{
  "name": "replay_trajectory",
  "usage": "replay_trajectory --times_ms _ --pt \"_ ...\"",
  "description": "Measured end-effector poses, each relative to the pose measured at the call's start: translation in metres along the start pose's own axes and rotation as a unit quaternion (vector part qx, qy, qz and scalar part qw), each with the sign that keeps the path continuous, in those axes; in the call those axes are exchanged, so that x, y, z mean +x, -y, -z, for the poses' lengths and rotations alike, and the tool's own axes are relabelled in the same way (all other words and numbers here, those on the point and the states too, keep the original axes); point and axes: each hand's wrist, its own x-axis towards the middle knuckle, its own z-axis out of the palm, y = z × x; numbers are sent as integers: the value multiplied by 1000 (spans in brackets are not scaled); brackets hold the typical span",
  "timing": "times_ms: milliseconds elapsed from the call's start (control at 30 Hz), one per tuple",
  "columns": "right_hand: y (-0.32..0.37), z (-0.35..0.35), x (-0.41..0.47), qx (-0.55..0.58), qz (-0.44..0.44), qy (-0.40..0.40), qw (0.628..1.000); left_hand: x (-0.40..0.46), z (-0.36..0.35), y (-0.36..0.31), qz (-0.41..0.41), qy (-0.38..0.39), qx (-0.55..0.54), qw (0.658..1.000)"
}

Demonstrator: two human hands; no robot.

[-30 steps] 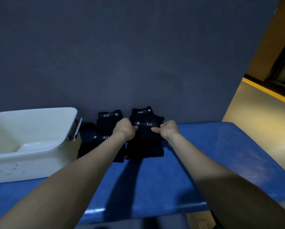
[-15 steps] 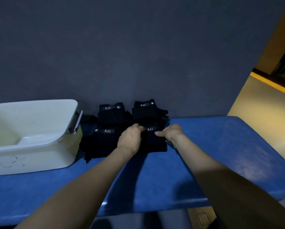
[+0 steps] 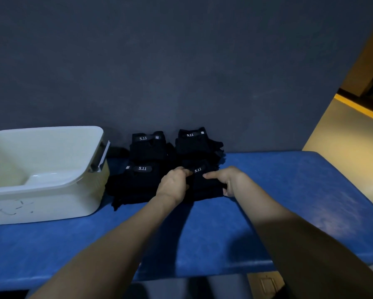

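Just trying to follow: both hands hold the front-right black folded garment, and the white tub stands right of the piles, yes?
No: in the head view the white tub stands left of the piles. The left hand and right hand do hold the front-right garment.

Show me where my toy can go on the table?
The blue table is bare right of the right hand, out to its end, and along the near edge before the white tub. Crowded behind: the tub, four black stacks, with the left hand and right hand gripping the front right stack.
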Motion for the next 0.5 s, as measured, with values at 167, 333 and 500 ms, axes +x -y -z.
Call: replay_trajectory --times_ms 167,333,500 --pt "-9 -1 -4 55 -3 5 998 0 2 0 -2 -7 -47 999" --pt "-2 15 -33 88 41 6 995 -1 12 -13 27 -43 -179 983" --pt "14 36 -78 115 87 14 989 -8 37 -32 120 -71 -377 916"
